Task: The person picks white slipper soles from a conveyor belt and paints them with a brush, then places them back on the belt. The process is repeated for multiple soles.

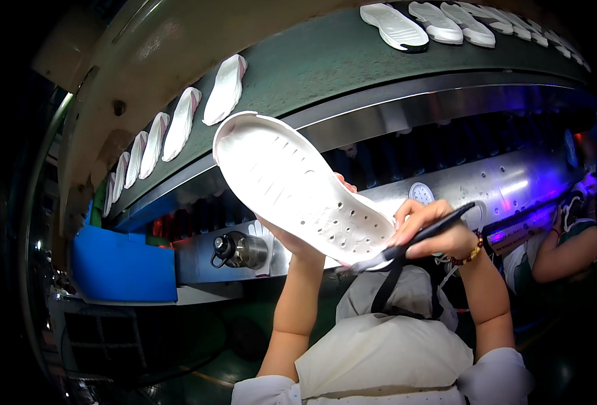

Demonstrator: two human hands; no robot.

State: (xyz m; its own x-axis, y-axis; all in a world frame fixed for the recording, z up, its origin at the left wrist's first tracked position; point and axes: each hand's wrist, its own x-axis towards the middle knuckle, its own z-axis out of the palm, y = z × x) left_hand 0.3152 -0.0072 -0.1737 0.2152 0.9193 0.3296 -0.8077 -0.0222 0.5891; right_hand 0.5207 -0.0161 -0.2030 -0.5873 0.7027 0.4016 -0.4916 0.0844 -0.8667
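A white shoe sole (271,169) with slits at one end and several small holes at the other is held up in front of me, tilted. My left hand (290,237) is closed around its underside; most of the fingers are hidden behind it, with some fingertips showing at the far edge. In my right hand (437,228) is a black-handled brush (452,214), gripped like a pen. The brush's blurred tip lies at the near rim of the sole's holed end. My right fingertips are close to that same end.
Beyond the sole runs a green conveyor belt (312,54) bearing white soles (225,89) at left and more soles (394,27) at far right. Below it, a metal shelf (504,177) holds a bottle (241,250). A blue bin (123,263) stands left; another person's arm (568,251) shows right.
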